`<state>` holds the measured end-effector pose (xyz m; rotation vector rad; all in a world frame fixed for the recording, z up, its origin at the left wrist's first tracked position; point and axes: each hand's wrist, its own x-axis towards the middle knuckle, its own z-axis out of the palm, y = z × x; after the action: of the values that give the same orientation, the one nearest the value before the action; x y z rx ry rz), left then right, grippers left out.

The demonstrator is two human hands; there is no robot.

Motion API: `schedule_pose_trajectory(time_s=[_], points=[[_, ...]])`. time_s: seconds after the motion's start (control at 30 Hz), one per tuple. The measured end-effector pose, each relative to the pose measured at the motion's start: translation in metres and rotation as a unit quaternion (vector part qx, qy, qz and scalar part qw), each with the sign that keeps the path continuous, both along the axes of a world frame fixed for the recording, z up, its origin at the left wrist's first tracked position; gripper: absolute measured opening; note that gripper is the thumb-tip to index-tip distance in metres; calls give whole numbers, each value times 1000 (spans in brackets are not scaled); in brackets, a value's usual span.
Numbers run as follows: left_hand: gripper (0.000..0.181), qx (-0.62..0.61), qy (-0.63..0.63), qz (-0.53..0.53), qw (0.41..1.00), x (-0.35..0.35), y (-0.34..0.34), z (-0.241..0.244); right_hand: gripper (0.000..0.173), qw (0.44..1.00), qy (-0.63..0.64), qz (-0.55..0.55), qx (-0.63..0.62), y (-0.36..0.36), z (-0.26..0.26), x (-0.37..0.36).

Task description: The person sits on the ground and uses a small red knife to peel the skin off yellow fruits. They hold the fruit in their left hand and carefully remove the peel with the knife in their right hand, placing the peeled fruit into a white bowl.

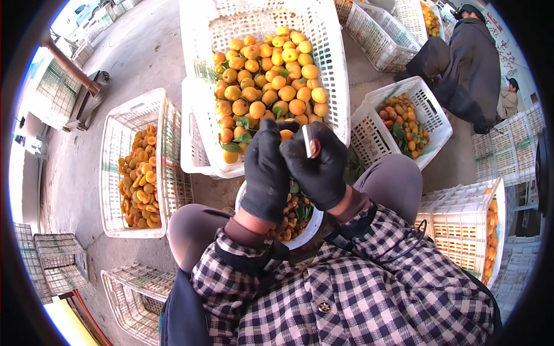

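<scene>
My left hand, in a black glove, is curled around an apricot that shows between the two hands. My right hand, gloved alike, is closed on a small tool with a pale, shiny handle; its working end is hidden. Both hands meet over the near edge of a white plastic crate of whole apricots with some green leaves. Under my wrists stands a white bucket, holding apricot stones and leaves.
A white crate at left holds halved apricots. To the right, a tilted crate contains redder apricots; another fruit crate stands nearer me. A person in dark clothing sits at upper right. More crates stand around.
</scene>
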<state>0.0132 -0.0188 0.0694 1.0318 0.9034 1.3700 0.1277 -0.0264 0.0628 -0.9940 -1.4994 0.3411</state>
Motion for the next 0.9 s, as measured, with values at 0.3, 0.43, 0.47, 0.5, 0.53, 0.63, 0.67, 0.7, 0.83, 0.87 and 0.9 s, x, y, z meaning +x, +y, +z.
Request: schedule_pose_trajectory(time_s=[0.3,0.43,0.47,0.5,0.53,0.63,0.67,0.7,0.83,0.87,0.9], points=[[31,-134,-201,-90,966,-19,18,-29,20,997,-51,60,7,8,14,2],[49,34,-7,-77,996,-10,8,-23,21,998,-28,57,-27,8,22,4],[54,-80,-129,-122,981,-10,7,-15,19,991,77,81,-77,6,24,6],[56,-172,-223,-159,946,-11,7,-9,17,984,119,55,-123,3,33,6],[58,-269,-311,-175,894,-11,7,-4,27,974,171,56,-135,5,32,9],[57,-254,-319,-249,879,-10,3,-7,48,941,291,55,-162,11,41,10],[57,-276,-293,-228,887,-5,0,-5,49,932,324,60,-153,14,41,10],[57,-261,-261,-236,899,-4,-2,-6,51,921,357,64,-144,16,41,12],[54,-165,-142,-244,945,-2,-7,-18,50,922,355,88,-128,19,43,13],[56,-151,-98,-241,954,-3,-6,-19,47,921,354,92,-134,17,43,13],[58,-136,-53,-235,961,-4,-5,-15,45,926,343,86,-129,17,41,13]])
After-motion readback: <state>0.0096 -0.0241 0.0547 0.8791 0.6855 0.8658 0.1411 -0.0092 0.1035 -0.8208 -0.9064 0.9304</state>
